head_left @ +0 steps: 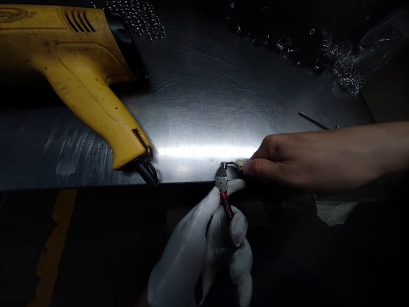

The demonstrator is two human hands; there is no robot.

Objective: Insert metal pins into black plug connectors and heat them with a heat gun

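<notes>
The left hand (188,243), in a white fabric glove, is closed round the small metal pliers with red-and-black handles (221,184), its thumb near the pivot and one finger stretched out behind the head. The pliers point away from the person at the front edge of the scratched grey metal tabletop (198,98), and a tiny shiny metal fitting (224,165) sits at their tips; how tightly they bite cannot be told. A thin dark wire (231,163) runs from the fitting to a short cream-coloured piece (239,163), which the bare right hand (284,157) pinches at thumb and fingertips, the other fingers curled under and partly hidden. Left of the hands lies a smudged yellow plastic heat gun with a black front (89,89), and beyond it stand many small silvery metal pieces (142,19). Behind the right hand lies a slim dark rod (313,120), with a heap of shiny small metal parts (348,72) farther back
</notes>
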